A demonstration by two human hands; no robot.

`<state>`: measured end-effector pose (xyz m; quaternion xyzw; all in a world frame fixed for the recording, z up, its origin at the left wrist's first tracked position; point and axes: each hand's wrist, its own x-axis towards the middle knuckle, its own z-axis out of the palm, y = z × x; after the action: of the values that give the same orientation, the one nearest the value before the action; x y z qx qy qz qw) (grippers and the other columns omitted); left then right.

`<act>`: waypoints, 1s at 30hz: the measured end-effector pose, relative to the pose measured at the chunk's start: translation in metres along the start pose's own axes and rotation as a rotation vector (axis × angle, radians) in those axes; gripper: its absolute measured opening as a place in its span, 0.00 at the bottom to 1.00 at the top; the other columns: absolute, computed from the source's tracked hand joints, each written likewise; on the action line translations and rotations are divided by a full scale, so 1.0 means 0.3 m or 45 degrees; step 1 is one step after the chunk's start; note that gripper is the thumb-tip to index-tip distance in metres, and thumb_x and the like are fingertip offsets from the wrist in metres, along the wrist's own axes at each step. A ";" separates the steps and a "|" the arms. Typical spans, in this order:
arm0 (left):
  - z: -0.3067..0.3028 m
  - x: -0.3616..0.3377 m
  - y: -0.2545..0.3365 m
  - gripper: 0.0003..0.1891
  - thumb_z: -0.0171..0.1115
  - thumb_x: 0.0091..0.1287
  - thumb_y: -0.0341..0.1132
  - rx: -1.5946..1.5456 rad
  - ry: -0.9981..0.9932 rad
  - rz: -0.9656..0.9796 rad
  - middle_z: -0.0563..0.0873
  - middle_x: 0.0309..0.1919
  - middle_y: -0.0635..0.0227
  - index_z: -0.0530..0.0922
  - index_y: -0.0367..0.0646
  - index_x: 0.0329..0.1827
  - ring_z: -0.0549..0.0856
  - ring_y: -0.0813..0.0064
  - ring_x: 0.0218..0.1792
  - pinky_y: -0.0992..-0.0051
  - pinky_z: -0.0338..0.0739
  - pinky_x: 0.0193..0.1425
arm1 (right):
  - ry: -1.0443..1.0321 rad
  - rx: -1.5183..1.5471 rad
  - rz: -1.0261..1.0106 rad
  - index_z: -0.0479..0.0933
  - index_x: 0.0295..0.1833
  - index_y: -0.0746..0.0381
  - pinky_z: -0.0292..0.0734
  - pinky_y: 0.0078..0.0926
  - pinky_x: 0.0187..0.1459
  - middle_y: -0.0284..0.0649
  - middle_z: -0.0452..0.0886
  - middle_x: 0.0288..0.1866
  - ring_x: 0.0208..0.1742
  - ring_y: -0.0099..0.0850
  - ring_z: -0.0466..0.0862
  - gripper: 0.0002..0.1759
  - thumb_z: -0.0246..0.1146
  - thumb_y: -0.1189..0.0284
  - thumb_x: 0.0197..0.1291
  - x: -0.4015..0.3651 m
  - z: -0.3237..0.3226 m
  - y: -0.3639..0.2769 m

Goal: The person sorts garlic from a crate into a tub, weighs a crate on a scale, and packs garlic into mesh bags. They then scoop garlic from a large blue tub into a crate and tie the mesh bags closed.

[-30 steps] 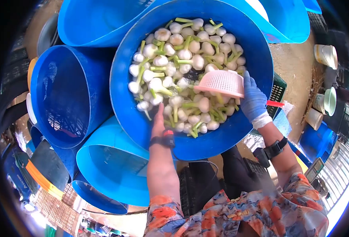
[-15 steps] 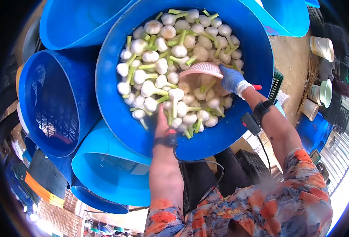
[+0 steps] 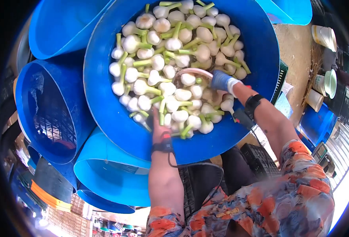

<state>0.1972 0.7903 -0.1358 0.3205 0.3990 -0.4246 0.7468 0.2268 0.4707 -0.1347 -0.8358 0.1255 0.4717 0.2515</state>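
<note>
White garlic bulbs (image 3: 141, 87) with short green stems float in water in a big round blue tub (image 3: 113, 125). My right hand (image 3: 221, 82), in a blue glove, grips the rim of a pink basket (image 3: 194, 71) that is tilted and partly sunk among the bulbs at the tub's right of centre. Some bulbs lie inside or against it. My left hand (image 3: 158, 124) is at the tub's near side, beside the bulbs. Its fingers are partly under the water and bulbs, so their pose is unclear.
Dark blue tub (image 3: 44, 114) and light blue tub (image 3: 115, 170) lie at the left, with another light blue tub (image 3: 64, 27) at the upper left. White buckets (image 3: 324, 37) stand at the right. A black crate (image 3: 261, 158) is near my legs.
The pink basket has gone lower into the bulbs and moved slightly left with my right hand. Bulbs now show at its opening. My left hand has shifted slightly left and down.
</note>
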 end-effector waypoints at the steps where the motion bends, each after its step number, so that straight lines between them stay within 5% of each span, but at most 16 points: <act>1: 0.004 0.016 0.006 0.42 0.54 0.56 0.72 0.011 -0.004 0.005 0.72 0.63 0.65 0.65 0.56 0.69 0.72 0.56 0.63 0.40 0.68 0.59 | 0.117 0.058 -0.018 0.80 0.44 0.64 0.78 0.39 0.42 0.56 0.82 0.39 0.38 0.49 0.83 0.18 0.63 0.71 0.45 0.038 0.064 0.019; 7: 0.074 -0.049 0.036 0.39 0.53 0.59 0.69 0.071 0.035 0.216 0.74 0.61 0.65 0.68 0.53 0.66 0.74 0.60 0.61 0.52 0.72 0.62 | 0.222 0.473 -0.037 0.76 0.48 0.63 0.77 0.39 0.44 0.55 0.82 0.40 0.43 0.52 0.81 0.21 0.59 0.76 0.43 -0.050 0.111 0.003; 9: 0.076 -0.058 0.050 0.32 0.47 0.70 0.59 0.017 -0.073 0.247 0.73 0.61 0.65 0.64 0.47 0.69 0.74 0.65 0.60 0.62 0.72 0.63 | 0.268 0.475 -0.061 0.76 0.49 0.64 0.78 0.39 0.43 0.55 0.82 0.39 0.42 0.51 0.82 0.22 0.60 0.75 0.43 -0.117 0.081 0.006; 12: 0.083 -0.093 0.075 0.29 0.46 0.71 0.56 -0.019 -0.085 0.178 0.74 0.61 0.65 0.64 0.47 0.68 0.75 0.66 0.60 0.62 0.73 0.62 | 0.300 0.490 -0.048 0.76 0.50 0.65 0.77 0.39 0.43 0.55 0.81 0.39 0.42 0.50 0.82 0.23 0.61 0.74 0.43 -0.238 0.009 -0.012; 13: 0.099 -0.093 0.076 0.35 0.50 0.63 0.65 0.087 0.010 0.143 0.77 0.58 0.64 0.69 0.51 0.65 0.78 0.58 0.57 0.51 0.75 0.57 | 0.294 0.490 -0.044 0.76 0.49 0.65 0.77 0.39 0.43 0.55 0.81 0.38 0.42 0.50 0.82 0.22 0.61 0.74 0.43 -0.281 -0.023 -0.019; 18: 0.253 -0.220 0.125 0.31 0.51 0.64 0.61 0.075 0.039 0.042 0.79 0.56 0.64 0.70 0.50 0.64 0.80 0.59 0.54 0.52 0.76 0.56 | 0.335 0.562 -0.063 0.76 0.48 0.65 0.77 0.40 0.43 0.55 0.81 0.38 0.42 0.51 0.82 0.21 0.61 0.74 0.43 -0.435 -0.121 -0.020; 20: 0.087 -0.142 0.127 0.30 0.53 0.64 0.59 0.752 0.098 0.484 0.80 0.54 0.65 0.70 0.50 0.63 0.81 0.59 0.52 0.54 0.77 0.55 | 0.481 0.566 -0.157 0.75 0.47 0.65 0.77 0.39 0.42 0.55 0.81 0.36 0.40 0.50 0.83 0.21 0.60 0.74 0.43 -0.495 -0.142 -0.005; 21: 0.121 -0.177 0.151 0.30 0.53 0.64 0.59 0.776 0.090 0.488 0.80 0.54 0.65 0.70 0.50 0.63 0.81 0.59 0.52 0.54 0.77 0.55 | 0.497 0.585 -0.157 0.75 0.47 0.65 0.77 0.39 0.42 0.55 0.81 0.36 0.40 0.50 0.83 0.21 0.60 0.74 0.43 -0.543 -0.164 0.000; 25: 0.294 -0.273 0.194 0.46 0.67 0.46 0.15 0.755 -0.199 0.396 0.66 0.66 0.52 0.56 0.38 0.71 0.72 0.63 0.62 0.68 0.72 0.63 | 0.440 1.074 -0.152 0.75 0.46 0.64 0.77 0.37 0.36 0.53 0.80 0.31 0.33 0.45 0.83 0.19 0.59 0.75 0.44 -0.677 -0.179 0.055; 26: 0.326 -0.253 0.161 0.23 0.54 0.67 0.50 0.974 0.054 0.568 0.81 0.52 0.61 0.72 0.45 0.59 0.82 0.58 0.49 0.53 0.77 0.54 | 0.437 1.312 -0.176 0.75 0.45 0.63 0.77 0.36 0.33 0.52 0.80 0.30 0.31 0.44 0.83 0.18 0.59 0.75 0.44 -0.712 -0.168 0.093; 28: 0.734 -0.470 0.092 0.23 0.53 0.68 0.49 0.410 0.018 0.032 0.81 0.51 0.59 0.71 0.44 0.59 0.82 0.57 0.50 0.52 0.77 0.55 | 0.405 1.227 -0.097 0.74 0.46 0.63 0.76 0.36 0.34 0.51 0.79 0.31 0.33 0.41 0.83 0.18 0.58 0.76 0.45 -0.877 -0.230 0.148; 30: 0.824 -0.485 0.024 0.22 0.52 0.68 0.47 0.477 -0.032 0.054 0.82 0.51 0.57 0.72 0.41 0.57 0.81 0.55 0.51 0.53 0.76 0.57 | 0.708 0.998 -0.137 0.74 0.48 0.62 0.76 0.37 0.37 0.51 0.80 0.33 0.36 0.41 0.83 0.20 0.58 0.76 0.45 -0.966 -0.199 0.240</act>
<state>0.2371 0.6463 0.1093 0.4571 0.2967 -0.4796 0.6878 0.0861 0.3700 0.1159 -0.7778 0.3130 0.1339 0.5284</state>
